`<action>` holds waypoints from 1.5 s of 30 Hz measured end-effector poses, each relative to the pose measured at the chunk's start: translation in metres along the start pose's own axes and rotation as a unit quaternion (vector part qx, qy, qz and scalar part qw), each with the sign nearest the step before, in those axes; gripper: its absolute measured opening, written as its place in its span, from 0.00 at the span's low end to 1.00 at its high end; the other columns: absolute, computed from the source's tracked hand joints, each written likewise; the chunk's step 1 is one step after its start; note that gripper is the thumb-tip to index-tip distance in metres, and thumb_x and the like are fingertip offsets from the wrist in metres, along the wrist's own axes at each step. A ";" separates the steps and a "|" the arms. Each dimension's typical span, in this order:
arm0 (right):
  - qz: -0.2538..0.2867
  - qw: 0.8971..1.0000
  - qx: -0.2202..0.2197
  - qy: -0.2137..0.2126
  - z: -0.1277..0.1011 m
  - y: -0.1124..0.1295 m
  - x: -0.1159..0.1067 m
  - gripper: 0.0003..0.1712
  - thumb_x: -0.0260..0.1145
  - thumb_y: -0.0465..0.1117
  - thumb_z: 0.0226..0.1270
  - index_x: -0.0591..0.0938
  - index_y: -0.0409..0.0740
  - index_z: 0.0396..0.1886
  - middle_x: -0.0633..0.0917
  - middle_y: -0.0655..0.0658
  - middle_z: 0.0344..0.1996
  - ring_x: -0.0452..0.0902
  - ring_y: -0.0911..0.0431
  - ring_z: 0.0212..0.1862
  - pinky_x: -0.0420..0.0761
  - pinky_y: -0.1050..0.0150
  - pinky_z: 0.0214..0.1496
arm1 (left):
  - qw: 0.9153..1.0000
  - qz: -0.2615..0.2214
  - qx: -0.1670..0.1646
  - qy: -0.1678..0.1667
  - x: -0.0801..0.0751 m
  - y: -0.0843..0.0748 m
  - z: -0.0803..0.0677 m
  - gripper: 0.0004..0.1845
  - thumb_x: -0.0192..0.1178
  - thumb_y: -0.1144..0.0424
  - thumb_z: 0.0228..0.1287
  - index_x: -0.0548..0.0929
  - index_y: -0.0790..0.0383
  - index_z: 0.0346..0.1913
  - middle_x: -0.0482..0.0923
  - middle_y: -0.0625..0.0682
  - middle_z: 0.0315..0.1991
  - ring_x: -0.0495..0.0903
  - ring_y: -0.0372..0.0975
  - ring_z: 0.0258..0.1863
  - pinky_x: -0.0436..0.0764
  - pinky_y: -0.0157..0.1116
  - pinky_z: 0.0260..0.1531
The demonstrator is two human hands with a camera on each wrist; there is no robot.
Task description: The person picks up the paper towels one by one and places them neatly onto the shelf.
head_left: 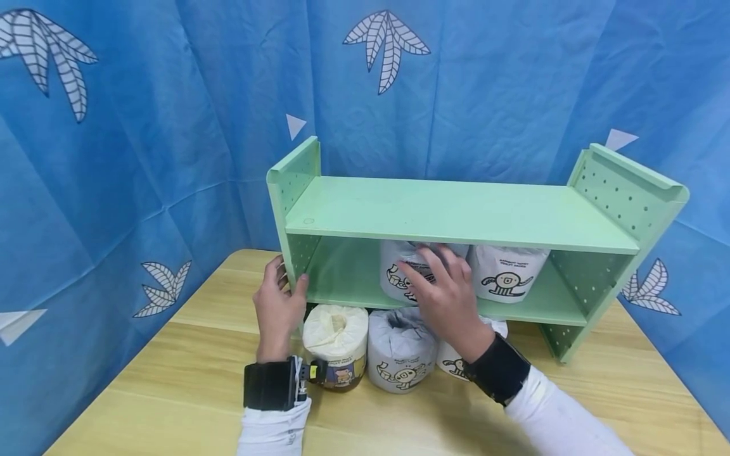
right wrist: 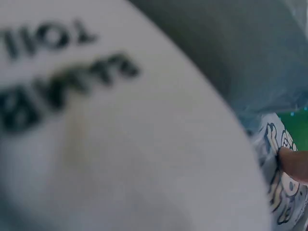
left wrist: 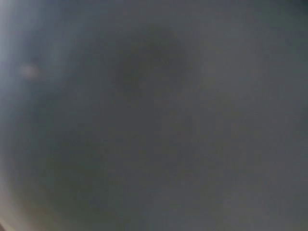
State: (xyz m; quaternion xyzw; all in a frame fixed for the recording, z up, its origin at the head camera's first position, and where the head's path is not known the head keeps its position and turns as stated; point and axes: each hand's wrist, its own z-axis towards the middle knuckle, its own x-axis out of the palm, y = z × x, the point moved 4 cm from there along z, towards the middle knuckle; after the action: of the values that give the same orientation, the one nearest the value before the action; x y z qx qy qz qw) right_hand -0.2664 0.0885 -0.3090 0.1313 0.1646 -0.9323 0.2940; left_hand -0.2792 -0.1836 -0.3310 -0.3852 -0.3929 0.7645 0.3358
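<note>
In the head view, my left hand (head_left: 279, 310) grips the left side panel of a light green two-tier shelf (head_left: 456, 212), thumb in front and fingers around the outer edge. My right hand (head_left: 450, 297) reaches into the lower tier, its spread fingers touching the front of a wrapped toilet roll (head_left: 393, 275). A fingertip (right wrist: 293, 163) rests on that roll's printed wrapper (right wrist: 286, 192) in the right wrist view. Beside it on the tier stands another white-wrapped toilet roll (head_left: 507, 275). The left wrist view is dark and blurred.
Below the tier, a cream-wrapped roll (head_left: 336, 345), a white-wrapped roll (head_left: 402, 354) and a partly hidden roll (head_left: 453, 364) stand on the wooden table (head_left: 188, 380). A blue patterned cloth (head_left: 228, 95) hangs behind. Close to the right wrist camera is a large printed wrapper (right wrist: 144, 144).
</note>
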 end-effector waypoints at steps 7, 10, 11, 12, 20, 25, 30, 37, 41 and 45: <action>0.011 1.000 0.018 -0.002 -0.001 -0.011 0.000 0.19 0.68 0.34 0.55 0.85 0.50 0.48 0.80 0.39 0.52 0.72 0.36 0.51 0.70 0.45 0.39 | 1.000 0.003 0.002 -0.003 -0.001 -0.001 0.000 0.28 0.58 0.66 0.68 0.65 0.65 0.69 0.69 0.67 0.64 0.71 0.59 0.61 0.76 0.52 0.55; 0.008 1.000 0.020 0.021 0.000 -0.012 -0.001 0.23 0.72 0.35 0.51 0.84 0.51 0.49 0.79 0.38 0.53 0.72 0.36 0.51 0.70 0.45 0.39 | 1.000 0.004 0.003 -0.003 -0.002 -0.002 0.001 0.28 0.58 0.66 0.68 0.65 0.65 0.69 0.69 0.67 0.64 0.71 0.58 0.61 0.76 0.52 0.55; 0.003 0.999 0.018 0.033 0.000 -0.012 -0.001 0.25 0.74 0.36 0.50 0.84 0.51 0.51 0.78 0.39 0.54 0.71 0.36 0.51 0.70 0.45 0.40 | 1.000 0.003 0.002 -0.002 -0.002 -0.002 0.001 0.28 0.58 0.66 0.68 0.65 0.65 0.69 0.69 0.67 0.64 0.71 0.58 0.61 0.76 0.52 0.56; -0.004 0.999 0.014 0.044 0.000 -0.012 -0.002 0.26 0.75 0.37 0.49 0.83 0.52 0.52 0.78 0.39 0.55 0.71 0.36 0.51 0.70 0.45 0.41 | 1.000 0.002 0.002 -0.001 -0.002 -0.002 0.001 0.28 0.58 0.66 0.68 0.65 0.65 0.69 0.69 0.67 0.64 0.71 0.58 0.61 0.76 0.52 0.56; -0.093 0.988 -0.039 0.121 0.007 0.004 -0.006 0.41 0.80 0.48 0.40 0.79 0.55 0.60 0.74 0.43 0.63 0.68 0.39 0.51 0.64 0.43 0.49 | 1.000 0.000 -0.003 -0.003 -0.001 -0.001 -0.002 0.28 0.59 0.65 0.68 0.65 0.64 0.69 0.69 0.67 0.64 0.71 0.58 0.61 0.76 0.52 0.56; -0.124 0.982 -0.025 0.140 0.011 0.003 -0.004 0.43 0.81 0.51 0.39 0.79 0.52 0.61 0.75 0.45 0.62 0.67 0.40 0.45 0.64 0.43 0.45 | 1.000 -0.002 -0.005 -0.001 0.000 0.000 -0.002 0.28 0.58 0.66 0.68 0.65 0.64 0.69 0.69 0.67 0.64 0.71 0.58 0.61 0.76 0.52 0.56; -0.134 0.979 -0.002 0.153 0.008 -0.003 -0.004 0.42 0.81 0.53 0.38 0.80 0.52 0.60 0.77 0.45 0.61 0.67 0.41 0.42 0.66 0.44 0.43 | 1.000 0.000 -0.011 0.008 0.001 0.001 -0.003 0.28 0.58 0.66 0.69 0.65 0.64 0.69 0.69 0.67 0.64 0.70 0.59 0.62 0.75 0.52 0.57; -0.082 0.981 0.012 0.173 0.005 -0.006 -0.005 0.42 0.81 0.52 0.39 0.79 0.52 0.60 0.75 0.43 0.63 0.68 0.39 0.43 0.67 0.44 0.38 | 1.000 0.003 -0.005 0.000 0.001 0.001 -0.003 0.28 0.58 0.67 0.68 0.65 0.64 0.69 0.69 0.67 0.64 0.71 0.59 0.61 0.76 0.52 0.55; -0.035 0.981 0.029 0.187 0.006 -0.006 -0.008 0.41 0.80 0.50 0.41 0.78 0.51 0.59 0.73 0.41 0.63 0.69 0.39 0.46 0.67 0.45 0.38 | 1.000 0.006 -0.003 -0.002 0.001 0.000 -0.002 0.28 0.59 0.66 0.68 0.65 0.64 0.69 0.69 0.67 0.64 0.71 0.59 0.61 0.76 0.52 0.55; 0.026 0.981 0.052 0.184 0.008 -0.006 -0.015 0.39 0.80 0.46 0.43 0.78 0.48 0.59 0.73 0.37 0.61 0.68 0.37 0.55 0.70 0.42 0.45 | 1.000 0.007 -0.001 -0.002 0.000 -0.002 -0.002 0.28 0.59 0.66 0.68 0.65 0.65 0.69 0.69 0.67 0.64 0.71 0.59 0.62 0.76 0.52 0.55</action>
State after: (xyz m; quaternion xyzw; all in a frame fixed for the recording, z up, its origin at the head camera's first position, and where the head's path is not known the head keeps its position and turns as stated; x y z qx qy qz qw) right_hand -0.2597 0.0978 -0.2949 0.3200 0.1637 -0.8915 0.2757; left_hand -0.2776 -0.1819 -0.3303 -0.3873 -0.3917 0.7670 0.3292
